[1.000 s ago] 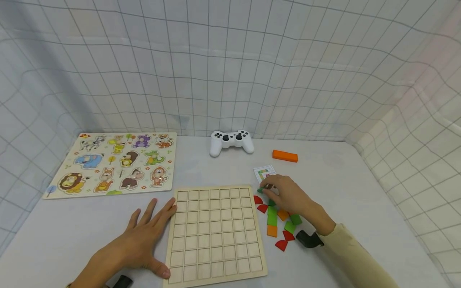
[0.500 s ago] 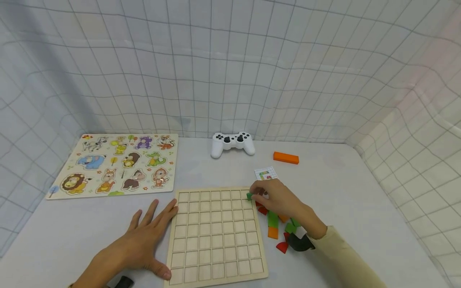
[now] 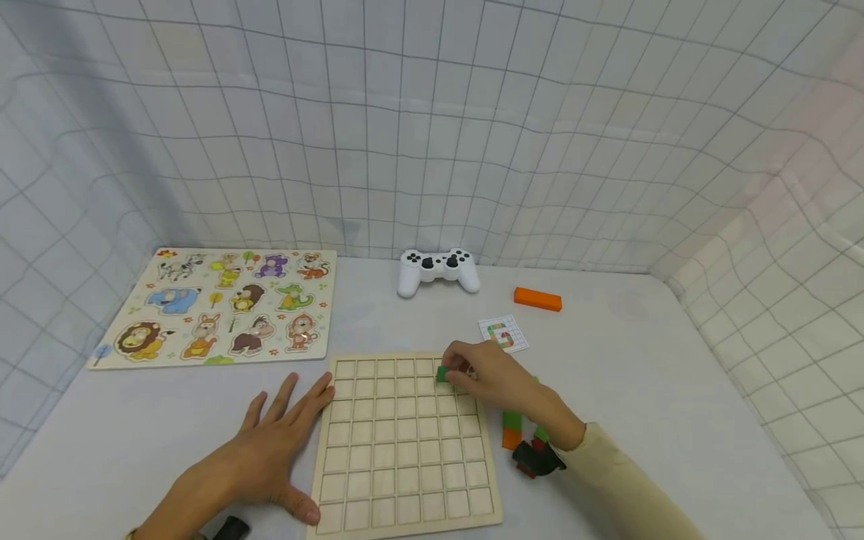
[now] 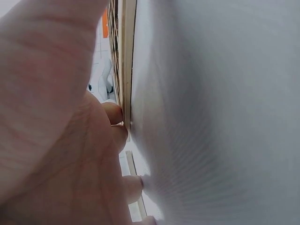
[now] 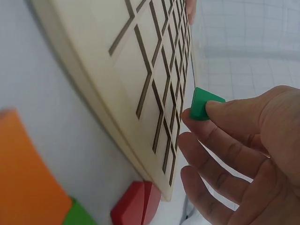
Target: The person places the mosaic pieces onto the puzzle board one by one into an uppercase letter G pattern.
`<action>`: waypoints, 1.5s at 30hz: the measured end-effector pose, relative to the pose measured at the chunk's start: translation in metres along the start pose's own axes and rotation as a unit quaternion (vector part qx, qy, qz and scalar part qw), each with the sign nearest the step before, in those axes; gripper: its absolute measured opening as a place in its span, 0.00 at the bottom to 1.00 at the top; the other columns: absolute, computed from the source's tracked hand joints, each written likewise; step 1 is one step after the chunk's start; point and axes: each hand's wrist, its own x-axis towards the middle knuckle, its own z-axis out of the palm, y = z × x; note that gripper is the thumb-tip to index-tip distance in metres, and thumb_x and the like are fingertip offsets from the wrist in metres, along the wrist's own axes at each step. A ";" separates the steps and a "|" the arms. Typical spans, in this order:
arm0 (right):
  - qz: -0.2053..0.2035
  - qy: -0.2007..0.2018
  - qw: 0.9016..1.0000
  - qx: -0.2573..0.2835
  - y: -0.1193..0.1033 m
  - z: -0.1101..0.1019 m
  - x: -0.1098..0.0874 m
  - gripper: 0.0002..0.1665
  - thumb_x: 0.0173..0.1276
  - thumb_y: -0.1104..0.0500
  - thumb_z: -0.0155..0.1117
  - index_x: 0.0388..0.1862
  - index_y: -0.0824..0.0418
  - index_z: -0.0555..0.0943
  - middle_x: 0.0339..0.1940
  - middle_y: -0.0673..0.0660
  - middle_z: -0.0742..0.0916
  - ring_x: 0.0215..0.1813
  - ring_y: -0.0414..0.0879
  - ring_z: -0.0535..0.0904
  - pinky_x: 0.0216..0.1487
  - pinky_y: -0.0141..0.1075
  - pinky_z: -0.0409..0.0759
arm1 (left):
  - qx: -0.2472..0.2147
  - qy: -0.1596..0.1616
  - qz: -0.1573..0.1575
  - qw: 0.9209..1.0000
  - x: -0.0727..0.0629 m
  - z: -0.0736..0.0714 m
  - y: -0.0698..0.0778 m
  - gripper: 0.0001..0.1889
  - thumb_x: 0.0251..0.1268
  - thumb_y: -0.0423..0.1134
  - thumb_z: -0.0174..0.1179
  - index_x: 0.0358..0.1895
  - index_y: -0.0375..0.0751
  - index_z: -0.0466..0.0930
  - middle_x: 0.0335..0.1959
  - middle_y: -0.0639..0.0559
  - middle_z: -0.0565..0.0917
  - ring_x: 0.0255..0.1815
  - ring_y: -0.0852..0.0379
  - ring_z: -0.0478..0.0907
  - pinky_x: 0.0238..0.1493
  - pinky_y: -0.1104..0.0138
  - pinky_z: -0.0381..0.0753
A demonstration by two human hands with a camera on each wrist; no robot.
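A pale wooden grid board [image 3: 394, 431] lies on the white table. My left hand [image 3: 266, 450] rests at its left side with fingers spread, thumb and forefinger touching the edge. My right hand [image 3: 496, 375] is over the board's upper right corner. Between thumb and forefinger it pinches a small dark green block [image 5: 200, 103], held above the cells in the right wrist view. The other right fingers are loosely bent. Right of the board lie loose pieces, among them an orange block [image 3: 511, 439] and a red piece [image 5: 136, 204]. My right arm covers several of them.
Behind the board lie a small printed pattern card [image 3: 516, 339], a white game controller [image 3: 439, 271] and an orange bar [image 3: 537, 299]. An animal puzzle board [image 3: 216, 307] is at the back left. A grid-patterned curtain [image 3: 405, 135] encloses the table.
My right hand has moved left from the loose pieces to the board, carrying the green block, and the pattern card is now uncovered. The left hand has stayed in place.
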 end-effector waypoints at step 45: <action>-0.001 -0.019 1.000 -0.024 -0.020 0.015 0.018 0.07 0.70 0.57 0.67 0.31 0.53 0.84 0.24 0.43 0.82 0.27 0.35 0.72 0.30 0.28 0.73 | 0.008 0.005 0.007 1.000 -0.001 0.000 0.000 0.80 0.12 0.77 0.73 0.81 0.47 0.44 0.84 0.47 0.39 0.79 0.24 0.31 0.68 0.25 0.32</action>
